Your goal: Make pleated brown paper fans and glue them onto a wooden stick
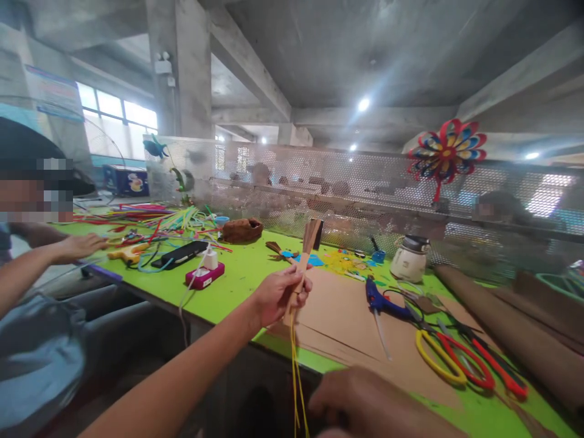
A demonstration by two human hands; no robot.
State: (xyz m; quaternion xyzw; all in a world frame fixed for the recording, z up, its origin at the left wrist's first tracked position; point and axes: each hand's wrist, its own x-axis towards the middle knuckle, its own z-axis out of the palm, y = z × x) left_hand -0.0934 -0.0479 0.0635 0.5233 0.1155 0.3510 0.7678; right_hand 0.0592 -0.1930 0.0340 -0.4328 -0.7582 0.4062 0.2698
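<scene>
My left hand (285, 295) is closed around a bundle of brown paper strips (310, 238), which fans out upward above the fingers. Yellow strings (294, 371) hang from the bundle's lower end. Low in the picture, my right hand (351, 389) is blurred near those strings; its fingers are mostly hidden, so I cannot tell what they hold. Beneath and beyond the bundle lie flat brown paper sheets (337, 310). On them rests a blue glue gun (387, 303). To the right are yellow-handled scissors (440, 359) and red-handled scissors (469, 365).
A purple power strip (205, 275), a black phone-like device (180, 254) and colourful strips (182, 219) lie on the green table (246, 274). A white jar (409, 258) stands before the perforated metal screen (292, 182). At left, another person's hand (79, 247) is near an orange glue gun (129, 252).
</scene>
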